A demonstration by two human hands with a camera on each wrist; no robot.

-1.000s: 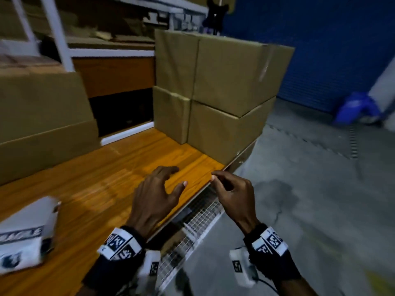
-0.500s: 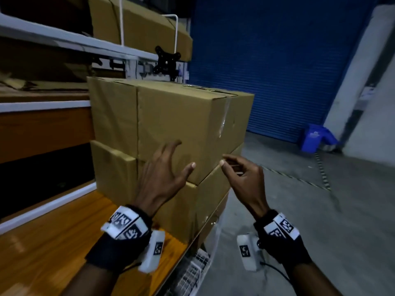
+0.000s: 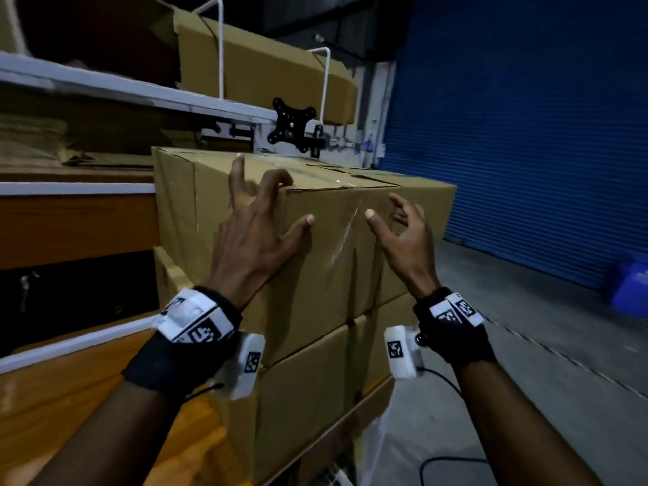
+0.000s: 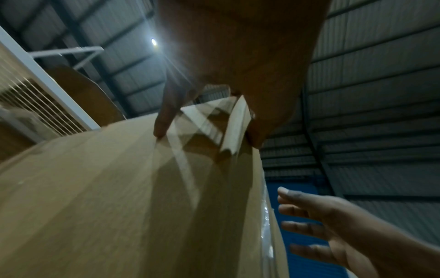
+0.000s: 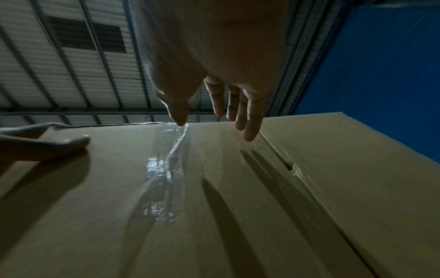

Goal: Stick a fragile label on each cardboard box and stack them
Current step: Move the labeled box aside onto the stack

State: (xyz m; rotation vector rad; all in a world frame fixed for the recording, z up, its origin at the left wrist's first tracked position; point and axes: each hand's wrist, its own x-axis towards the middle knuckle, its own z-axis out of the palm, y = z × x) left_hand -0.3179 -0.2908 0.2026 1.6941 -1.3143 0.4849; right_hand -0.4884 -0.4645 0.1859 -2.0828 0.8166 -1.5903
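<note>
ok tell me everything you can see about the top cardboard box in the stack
The plain brown cardboard top box sits upright on a second brown cardboard box at the edge of the orange wooden table. Its top flaps are closed and sealed with clear glossy tape that runs down the near face, wrinkled. No label shows on its visible faces. The left hand rests on the near face, fingertips at the top edge; the right hand is open by the right corner, contact unclear.

Light: dim overall; ceiling lamp (image 4: pixel 154 41) flares at 11 o'clock in left wrist view.
Shadows: long finger shadows across upper box (image 5: pixel 238 197).
Glare: tape strip (image 5: pixel 164 169) glints.
Blur: edges smeared, warped.
</note>
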